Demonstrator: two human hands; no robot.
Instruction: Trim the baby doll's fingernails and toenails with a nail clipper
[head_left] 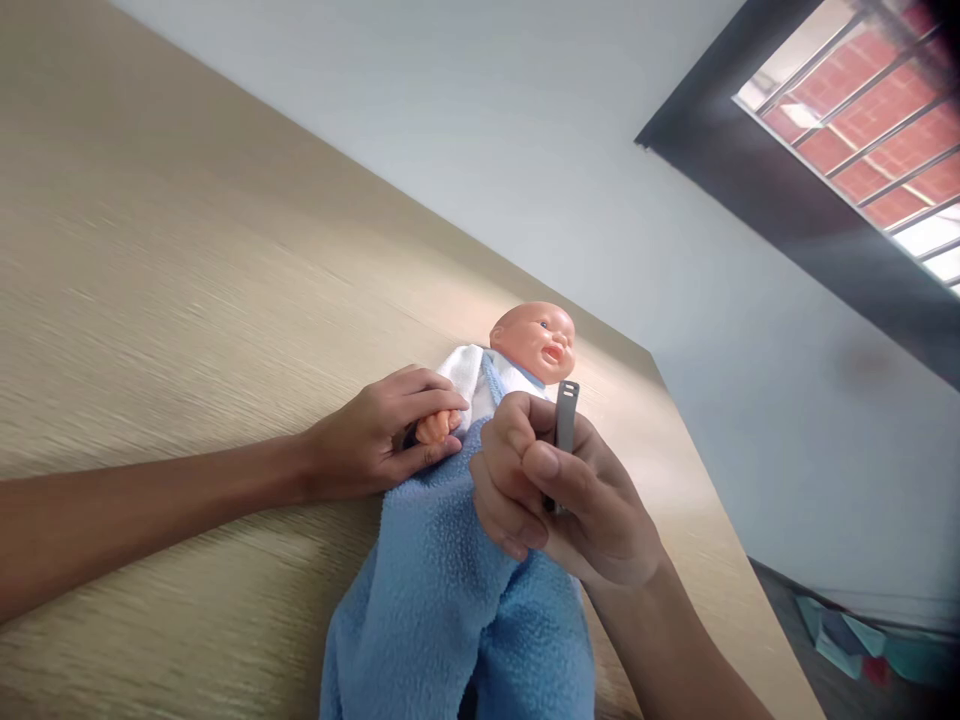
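Observation:
A baby doll (534, 340) lies on its back, head toward the far edge, dressed in a white top and fuzzy blue overalls (439, 560). With thumb and fingers, my left hand (390, 430) grips the doll's hand (436, 428), which pokes out of the white sleeve. Above the doll's chest, my right hand (570, 490) is closed round a metal nail clipper (567, 410). Its slotted end points up past my fingers, while the rest is partly hidden in my palm. The doll's other arm is hidden behind my right hand.
The doll rests on a light wooden table (187, 300) whose far and right edges show. Beyond it stands a pale wall (465, 110) with a barred window (862, 120) at upper right. Teal and red items (847, 640) lie on the floor at lower right.

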